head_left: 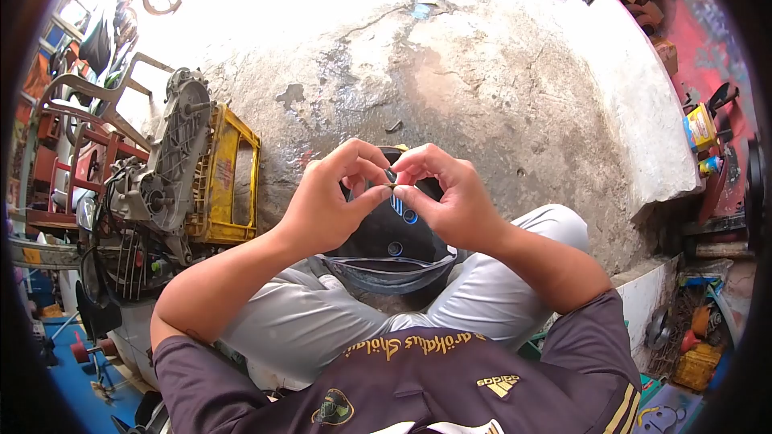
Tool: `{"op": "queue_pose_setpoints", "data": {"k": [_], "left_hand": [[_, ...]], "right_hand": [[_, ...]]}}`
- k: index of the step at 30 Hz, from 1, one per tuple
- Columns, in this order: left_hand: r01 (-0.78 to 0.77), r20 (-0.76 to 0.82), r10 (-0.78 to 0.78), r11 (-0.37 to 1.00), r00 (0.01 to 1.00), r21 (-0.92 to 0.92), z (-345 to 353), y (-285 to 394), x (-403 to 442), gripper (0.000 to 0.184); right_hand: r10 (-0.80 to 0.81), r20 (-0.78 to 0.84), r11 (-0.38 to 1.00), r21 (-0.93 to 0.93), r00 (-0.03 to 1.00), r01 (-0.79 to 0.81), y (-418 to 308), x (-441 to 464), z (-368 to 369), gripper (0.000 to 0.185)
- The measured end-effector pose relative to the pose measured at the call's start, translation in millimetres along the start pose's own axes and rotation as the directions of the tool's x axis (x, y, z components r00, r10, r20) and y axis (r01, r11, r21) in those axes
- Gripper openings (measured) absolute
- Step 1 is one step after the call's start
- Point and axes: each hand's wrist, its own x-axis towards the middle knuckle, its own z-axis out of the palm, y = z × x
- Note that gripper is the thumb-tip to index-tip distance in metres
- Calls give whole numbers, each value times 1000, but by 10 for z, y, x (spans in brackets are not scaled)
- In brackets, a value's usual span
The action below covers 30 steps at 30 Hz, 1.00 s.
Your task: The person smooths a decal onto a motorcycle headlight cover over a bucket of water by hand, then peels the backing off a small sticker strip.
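Observation:
Both hands meet fingertip to fingertip over a black seat-like piece (362, 229) that lies between my knees, with blue marks on top and a loose dark edge at its near side. My left hand (342, 189) pinches a tiny dark thing between thumb and fingers. From the other side, my right hand (450, 193) pinches at the same spot, its thumb close to the left thumb. The small item is too little to name, and the fingers cover most of it.
At the left, a metal engine casing (186, 104) leans by a yellow crate (253, 185), near a brown chair (121, 96). A small dark piece (393, 125) lies on the concrete floor (498, 112) ahead. A white ledge (643, 112) runs along the right.

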Motion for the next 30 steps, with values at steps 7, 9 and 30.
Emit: {"op": "queue_pose_setpoints", "data": {"k": [7, 9, 30], "left_hand": [[19, -17, -20, 998, 1000, -67, 20, -53, 24, 36], [17, 5, -16, 997, 1000, -79, 24, -57, 20, 38], [-31, 6, 31, 997, 1000, 71, 197, -178, -40, 44]], "right_hand": [[24, -25, 1000, -17, 999, -25, 75, 34, -40, 30], [72, 5, 997, 14, 997, -72, 59, 28, -35, 31], [220, 222, 974, -106, 950, -200, 34, 71, -163, 46]]}}
